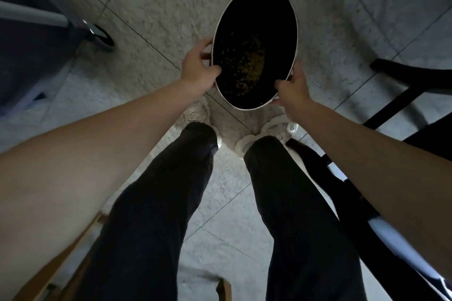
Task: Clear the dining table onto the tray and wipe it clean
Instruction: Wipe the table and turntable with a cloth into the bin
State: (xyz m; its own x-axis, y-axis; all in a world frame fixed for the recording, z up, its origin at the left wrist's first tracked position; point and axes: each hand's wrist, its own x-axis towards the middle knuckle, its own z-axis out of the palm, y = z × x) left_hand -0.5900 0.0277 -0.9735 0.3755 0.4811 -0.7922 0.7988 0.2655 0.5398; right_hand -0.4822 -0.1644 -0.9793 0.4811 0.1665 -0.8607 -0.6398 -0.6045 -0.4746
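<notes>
Held in both hands: black tray [256,32], round with a thin pale rim, at upper centre of the frame, above a grey stone-tiled floor [151,7]. Left hand [199,68] clamped on the tray's left edge, thumb over the rim and fingers behind. Right hand [292,89] clamped on the lower right edge, thumb likewise on top. Yellowish crumbs [249,63] scattered over the tray's dark inner surface, thickest toward its lower middle. Below the tray, two pale sneakers [276,129] and dark trousers [156,203] filling the lower centre. Dark chair frame [401,95] at right edge; pale tube with a round metal foot [99,33] at upper left. Wooden edge [61,259] at lower left.
</notes>
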